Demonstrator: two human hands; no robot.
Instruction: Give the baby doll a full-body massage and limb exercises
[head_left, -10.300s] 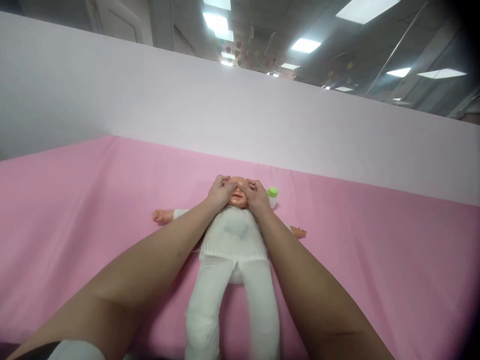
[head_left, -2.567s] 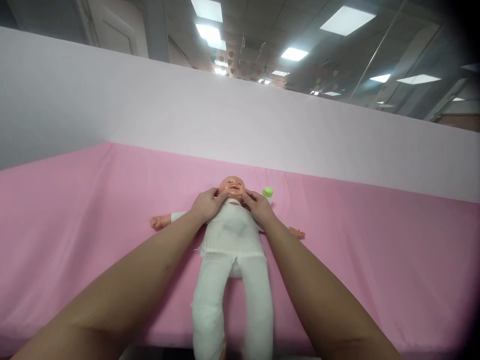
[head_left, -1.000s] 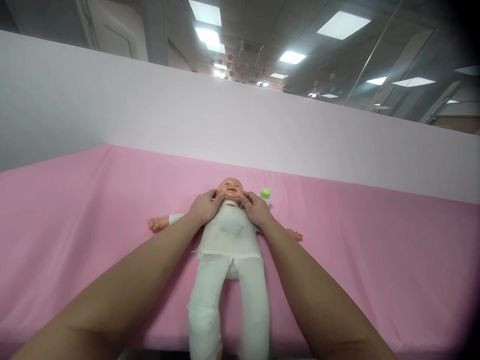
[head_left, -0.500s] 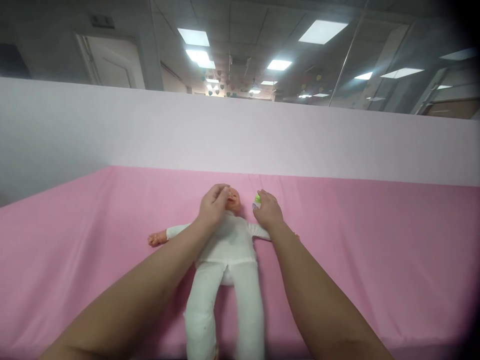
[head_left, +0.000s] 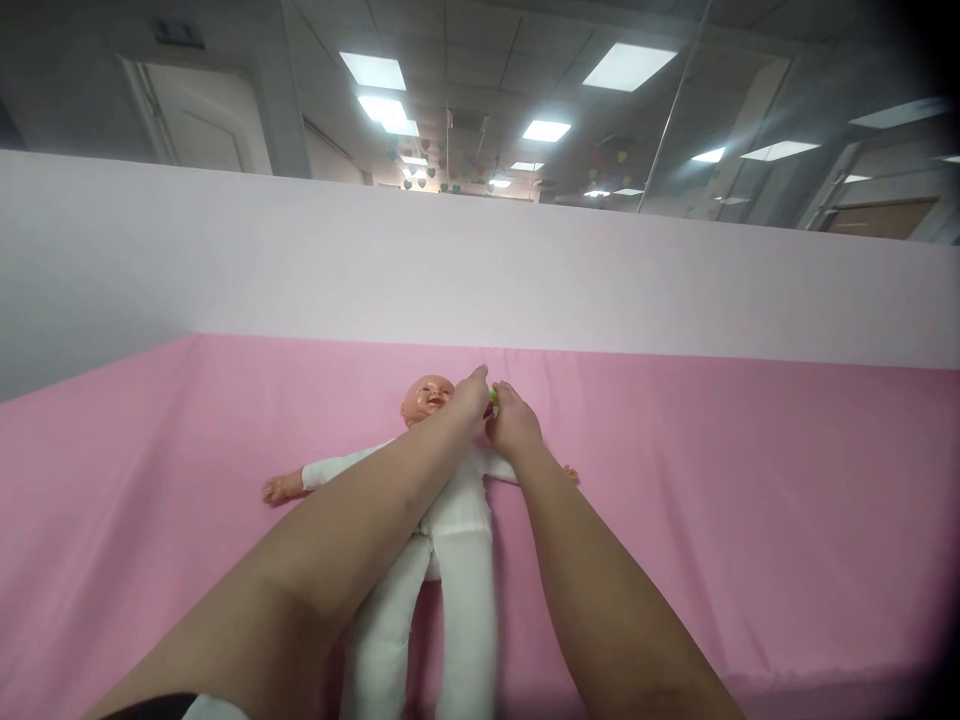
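Note:
My right hand is closed round a small bottle, of which only a bit of the bright green top shows between my hands. My left hand is right beside it on the left, very near or touching the green part. Its thumb points up, while the other fingers are hidden. A baby doll in a white suit lies face up below my hands, arms spread. My left forearm crosses over its chest, and the doll's head is just left of my left hand.
The doll lies on a pink sheet covering a broad table. A white panel rises along the far edge, with glass above it. Ceiling lights and a door show beyond the glass.
My left hand has left the doll's head and moved right to the green-topped bottle. My right hand has shifted slightly left, so the hands are now together. The doll's face is uncovered.

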